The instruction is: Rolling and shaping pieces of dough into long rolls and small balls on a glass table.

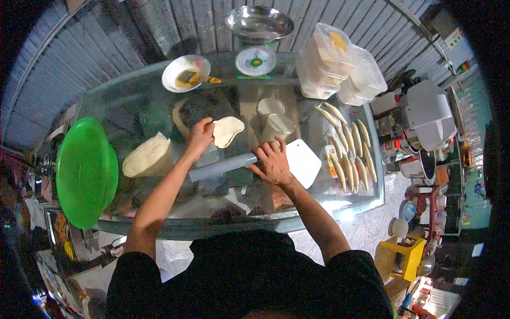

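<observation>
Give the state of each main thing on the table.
Dough piece, flattened
Left hand, at the dough piece's edge
Right hand, over the grey rolling pin
Dough block, thick
Dough strips, laid in rows
White bowl, holding a brush
Scale pan, empty
Plastic containers, stacked
Green basin, contents unclear

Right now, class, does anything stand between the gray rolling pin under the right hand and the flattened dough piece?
Nothing visible: only glass tabletop shows between the gray rolling pin and flattened dough piece. The left hand is at the dough's left edge.

Baking kitchen: dough rolls point(348, 139), dial scale point(256, 61), grey rolling pin point(223, 167).
</observation>
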{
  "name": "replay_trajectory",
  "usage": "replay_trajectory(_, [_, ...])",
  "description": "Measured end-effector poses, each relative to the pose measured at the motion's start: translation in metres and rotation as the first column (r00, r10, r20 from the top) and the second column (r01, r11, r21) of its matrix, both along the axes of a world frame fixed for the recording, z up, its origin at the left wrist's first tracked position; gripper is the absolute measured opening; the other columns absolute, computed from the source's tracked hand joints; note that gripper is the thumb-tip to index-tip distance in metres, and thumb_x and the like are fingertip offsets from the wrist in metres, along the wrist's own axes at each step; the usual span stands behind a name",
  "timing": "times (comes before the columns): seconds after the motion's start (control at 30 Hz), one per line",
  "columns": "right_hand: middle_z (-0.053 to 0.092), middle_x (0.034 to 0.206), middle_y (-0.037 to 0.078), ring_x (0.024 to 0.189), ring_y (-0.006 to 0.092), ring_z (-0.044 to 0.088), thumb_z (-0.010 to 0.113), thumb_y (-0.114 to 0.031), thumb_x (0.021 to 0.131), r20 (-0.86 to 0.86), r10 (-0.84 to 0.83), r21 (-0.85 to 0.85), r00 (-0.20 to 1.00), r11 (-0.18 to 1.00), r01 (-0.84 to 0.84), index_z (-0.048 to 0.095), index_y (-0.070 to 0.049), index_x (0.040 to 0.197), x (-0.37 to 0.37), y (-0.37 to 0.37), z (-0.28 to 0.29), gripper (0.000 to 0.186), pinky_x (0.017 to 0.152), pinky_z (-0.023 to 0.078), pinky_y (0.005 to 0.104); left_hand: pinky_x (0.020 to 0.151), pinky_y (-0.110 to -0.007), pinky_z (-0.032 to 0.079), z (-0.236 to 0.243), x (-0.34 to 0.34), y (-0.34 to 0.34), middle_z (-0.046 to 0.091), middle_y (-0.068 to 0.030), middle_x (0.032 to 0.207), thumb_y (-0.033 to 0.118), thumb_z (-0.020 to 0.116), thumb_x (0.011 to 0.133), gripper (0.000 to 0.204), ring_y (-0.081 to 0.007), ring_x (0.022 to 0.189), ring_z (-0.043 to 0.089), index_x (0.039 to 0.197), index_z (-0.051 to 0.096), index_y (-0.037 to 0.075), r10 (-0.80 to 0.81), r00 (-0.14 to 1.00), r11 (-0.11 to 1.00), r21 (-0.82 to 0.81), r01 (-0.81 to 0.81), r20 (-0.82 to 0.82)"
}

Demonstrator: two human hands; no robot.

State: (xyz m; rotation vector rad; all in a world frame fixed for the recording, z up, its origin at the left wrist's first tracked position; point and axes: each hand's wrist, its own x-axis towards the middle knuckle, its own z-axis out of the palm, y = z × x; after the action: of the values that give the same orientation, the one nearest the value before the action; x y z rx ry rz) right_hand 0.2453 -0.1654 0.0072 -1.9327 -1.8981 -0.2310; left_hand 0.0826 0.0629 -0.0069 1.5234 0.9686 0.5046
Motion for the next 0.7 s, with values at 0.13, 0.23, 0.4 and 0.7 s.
replay_trajectory(0.13, [0.056, 0.094, 0.011, 0.088, 0.0299, 0.054, 0.070, -0.043, 0.084, -0.036, -0.032, 0.096, 0.999, 0.995, 0.035, 0.063, -0.012, 0.114, -0.003, 0.006, 0.004, 0.044, 0.078, 0.042, 0.0425, 0.077, -0.034, 0.054, 0.016, -0.035, 0.030, 0.073, -0.0120, 0.105, 0.026, 0.050, 0.102, 0.035, -0.0220, 0.086, 0.070, 0.125, 0.061, 0.002, -0.092, 0.980, 0.919, 0.363, 0.152, -0.176])
replay_trajectory(0.23, [0.058, 0.095, 0.010, 0.088, 0.0286, 0.056, 0.071, -0.044, 0.083, -0.004, -0.138, 0.021, 0.990, 0.990, 0.138, 0.063, -0.016, 0.116, -0.010, 0.022, 0.004, 0.044, 0.077, 0.043, 0.0418, 0.078, -0.036, 0.054, 0.024, -0.042, 0.037, 0.073, -0.0133, 0.105, 0.025, 0.049, 0.102, 0.034, -0.0246, 0.088, 0.071, 0.123, 0.062, 0.002, -0.069, 0.998, 0.910, 0.409, 0.066, -0.007])
replay_trajectory(0.4, [0.060, 0.096, 0.007, 0.092, 0.0272, 0.058, 0.068, -0.042, 0.087, -0.029, -0.185, -0.007, 0.982, 0.983, 0.185, 0.063, -0.020, 0.120, -0.021, 0.047, 0.018, 0.040, 0.078, 0.044, 0.0418, 0.103, -0.043, 0.044, 0.020, -0.033, 0.019, 0.063, -0.0100, 0.131, 0.029, 0.050, 0.101, 0.035, -0.0314, 0.124, 0.055, 0.130, 0.061, 0.012, -0.041, 0.924, 0.503, 0.792, 0.347, -0.379])
replay_trajectory(0.7, [0.059, 0.105, 0.008, 0.101, 0.0291, 0.055, 0.054, -0.042, 0.096, -0.012, -0.405, -0.071, 0.914, 0.912, 0.403, 0.063, -0.020, 0.120, -0.002, 0.075, 0.007, 0.034, 0.089, 0.042, 0.0476, 0.110, -0.048, 0.033, 0.031, -0.006, 0.016, 0.049, -0.0119, 0.141, 0.021, 0.052, 0.097, 0.052, -0.0334, 0.133, 0.041, 0.147, 0.044, 0.017, 0.161, 0.953, 0.348, 0.918, 0.189, -0.257])
